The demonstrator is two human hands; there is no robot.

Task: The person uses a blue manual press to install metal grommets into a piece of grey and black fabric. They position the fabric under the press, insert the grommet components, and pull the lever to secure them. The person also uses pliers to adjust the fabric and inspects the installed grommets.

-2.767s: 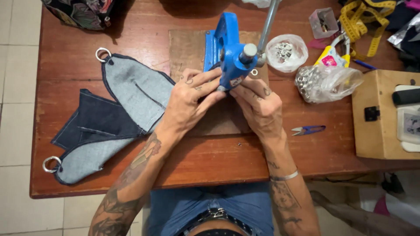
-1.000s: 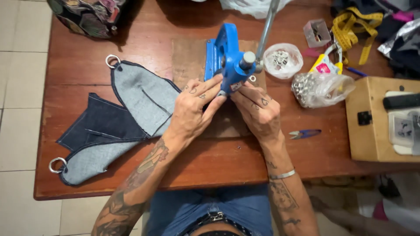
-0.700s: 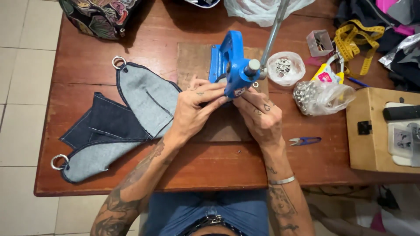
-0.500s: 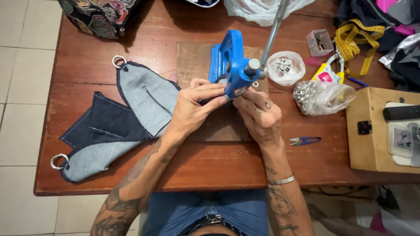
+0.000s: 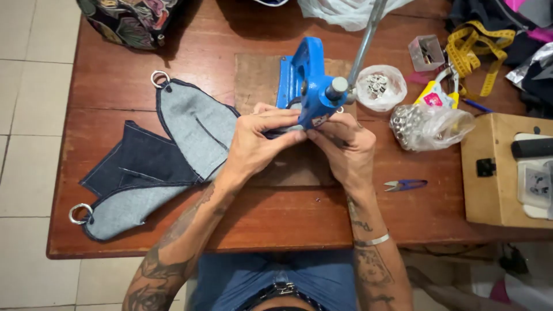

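My left hand (image 5: 253, 141) and right hand (image 5: 345, 147) have drawn closer, both grips pinched shut on denim (image 5: 196, 124) beneath the blue press (image 5: 308, 86).

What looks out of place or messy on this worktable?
Nothing looks spilled or broken. The yellow measuring tape lies in a loose tangle at the far right, and the denim piece sprawls unevenly at the left. Both hands sit at the blue press.

My left hand (image 5: 262, 141) now lies flatter than before, its fingers stretched right across to the base of the blue press (image 5: 308, 86). My right hand (image 5: 345, 150) sits a little lower at frame centre, its fingertips meeting the left's under the press head.
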